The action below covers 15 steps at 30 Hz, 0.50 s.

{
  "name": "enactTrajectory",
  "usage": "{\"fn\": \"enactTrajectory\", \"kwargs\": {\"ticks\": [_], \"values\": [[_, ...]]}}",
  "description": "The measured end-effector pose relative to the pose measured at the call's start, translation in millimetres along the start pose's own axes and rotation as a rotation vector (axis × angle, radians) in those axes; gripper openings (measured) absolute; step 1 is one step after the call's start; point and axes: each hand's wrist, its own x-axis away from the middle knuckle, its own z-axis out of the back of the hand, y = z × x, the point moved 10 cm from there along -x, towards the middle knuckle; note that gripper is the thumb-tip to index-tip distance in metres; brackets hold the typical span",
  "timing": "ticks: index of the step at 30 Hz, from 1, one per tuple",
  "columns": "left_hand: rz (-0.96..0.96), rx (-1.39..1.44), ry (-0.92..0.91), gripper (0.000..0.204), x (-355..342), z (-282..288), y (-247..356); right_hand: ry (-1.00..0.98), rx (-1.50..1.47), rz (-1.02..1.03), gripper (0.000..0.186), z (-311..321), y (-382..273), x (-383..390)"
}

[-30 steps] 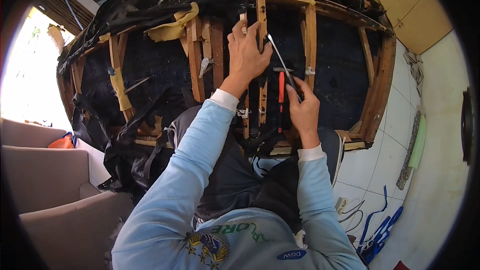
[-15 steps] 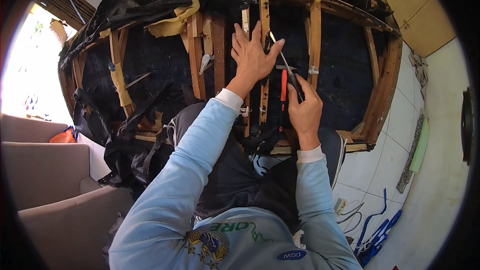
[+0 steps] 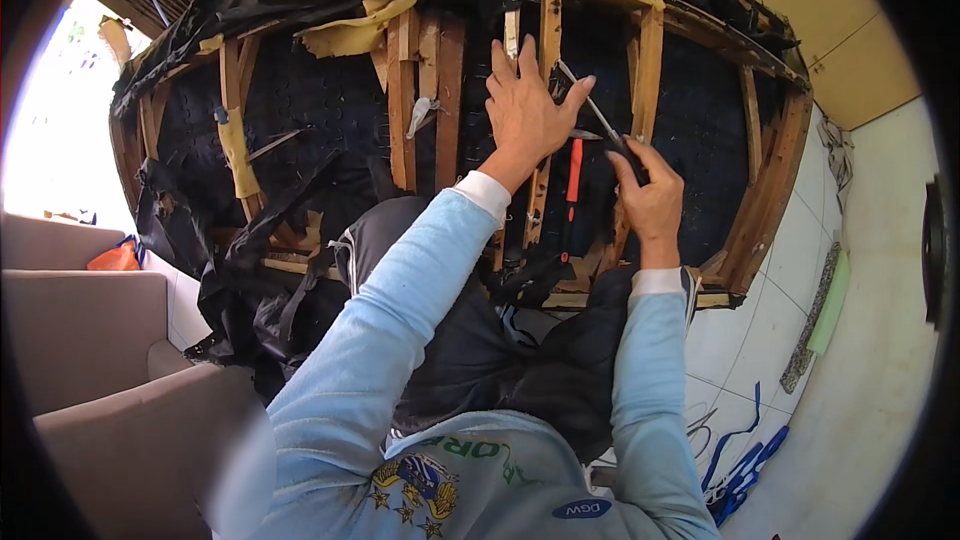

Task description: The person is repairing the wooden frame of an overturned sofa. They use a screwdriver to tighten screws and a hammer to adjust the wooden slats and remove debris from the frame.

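Note:
A stripped wooden furniture frame (image 3: 454, 100) lies in front of me with dark fabric behind its slats. My left hand (image 3: 530, 110) is open, fingers spread, over a middle upright slat (image 3: 551, 15). With its fingers wrapped round the dark handle, my right hand (image 3: 652, 195) grips a screwdriver (image 3: 592, 105). The screwdriver's metal shaft slants up and left, its tip at the same slat beside my left thumb. Between my hands lies a hammer (image 3: 574, 180) with a red and black handle; its head is partly visible below the shaft.
Torn black fabric (image 3: 270, 325) hangs off the frame's left side, and yellow foam scraps (image 3: 365, 25) cling to its slats. Brown upholstered pieces (image 3: 90, 330) stand at left. On the tiled floor at right lie blue straps (image 3: 750, 470) and a pale green strip (image 3: 830, 305).
My right hand has moved right and slightly up, away from the hammer, tilting the screwdriver further over. My left hand stays spread at the middle slats. The whole view has shifted slightly.

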Motion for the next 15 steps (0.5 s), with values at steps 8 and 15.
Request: {"fn": "enactTrajectory", "kwargs": {"ticks": [8, 15], "values": [[-0.016, -0.113, 0.05, 0.1, 1.8, -6.3, 3.5, -0.207, 0.085, 0.086, 0.029, 4.0, 19.2, -44.9], [-0.014, -0.159, 0.069, 0.099, 1.6, -3.9, 4.2, -0.432, -0.095, 0.034, 0.028, -7.0, 38.6, -64.7]]}}
